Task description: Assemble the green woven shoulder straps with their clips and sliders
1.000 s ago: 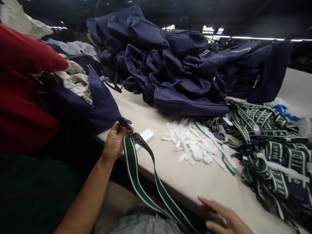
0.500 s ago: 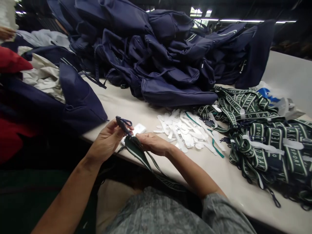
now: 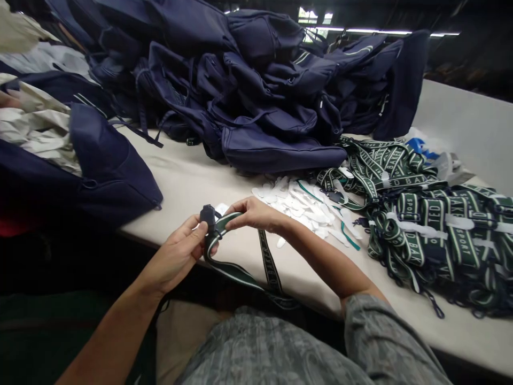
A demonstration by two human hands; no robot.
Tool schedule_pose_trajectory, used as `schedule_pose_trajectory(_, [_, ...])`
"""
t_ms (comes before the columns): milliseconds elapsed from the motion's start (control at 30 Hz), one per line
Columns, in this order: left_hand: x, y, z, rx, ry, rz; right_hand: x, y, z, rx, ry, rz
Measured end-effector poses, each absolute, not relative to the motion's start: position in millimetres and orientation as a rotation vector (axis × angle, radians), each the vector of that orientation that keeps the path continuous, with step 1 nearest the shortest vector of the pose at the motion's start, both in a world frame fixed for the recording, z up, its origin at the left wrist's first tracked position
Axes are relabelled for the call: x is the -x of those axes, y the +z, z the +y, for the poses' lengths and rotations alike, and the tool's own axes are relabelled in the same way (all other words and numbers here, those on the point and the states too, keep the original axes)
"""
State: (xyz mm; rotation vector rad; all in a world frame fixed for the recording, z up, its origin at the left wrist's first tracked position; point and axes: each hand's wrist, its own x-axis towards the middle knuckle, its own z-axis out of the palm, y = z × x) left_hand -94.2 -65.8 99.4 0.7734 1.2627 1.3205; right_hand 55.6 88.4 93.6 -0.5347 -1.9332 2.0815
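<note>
My left hand is closed on a dark pad-like end piece of a strap, thumb pressed on its face. Just to the right, my right hand pinches the green, white-edged webbing strap near a dark buckle or slider. From between my hands the strap loops down over the table edge, and a lettered stretch of it lies on the tabletop. A small white item sits behind my fingers, mostly hidden.
Navy bags are piled along the back of the pale table. White strips lie in a heap right of my hands. Bundled green lettered straps fill the right side. An open navy bag with crumpled paper stands at left.
The strap's dark end has turned so its flat face shows. My right hand has risen and now pinches the webbing. A lettered stretch now lies on the table; the view has shifted slightly.
</note>
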Motion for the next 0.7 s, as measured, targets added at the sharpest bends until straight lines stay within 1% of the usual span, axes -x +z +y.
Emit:
schedule_pose_trajectory(167, [98.6,92.0,-65.3,-0.984,1.409,1.439,-53.6,88.0,81.3,0.396,1.471,-2.082])
schedule_pose_trajectory(300, [97.7,89.9,-62.8,-0.974,1.519,1.448,-53.8,75.6,66.9,0.257,1.103,-2.074])
schedule_pose_trajectory(367, [96.6,91.2,-61.0,-0.919,1.607,1.441,-53.6,70.2,62.0,0.236,0.978,-2.072])
schedule_pose_trajectory(433, [96.4,94.2,-59.3,-0.859,1.65,1.398,-51.5,67.1,59.1,0.222,0.912,-2.053])
schedule_pose_trajectory(533, [98.5,100.2,-58.6,-0.762,1.562,1.273,-43.3,66.0,57.2,0.187,0.882,-1.97])
schedule_pose_trajectory(700, [103.5,108.9,-62.3,-0.754,1.405,1.286,-25.4,65.6,57.0,0.234,1.036,-1.83])
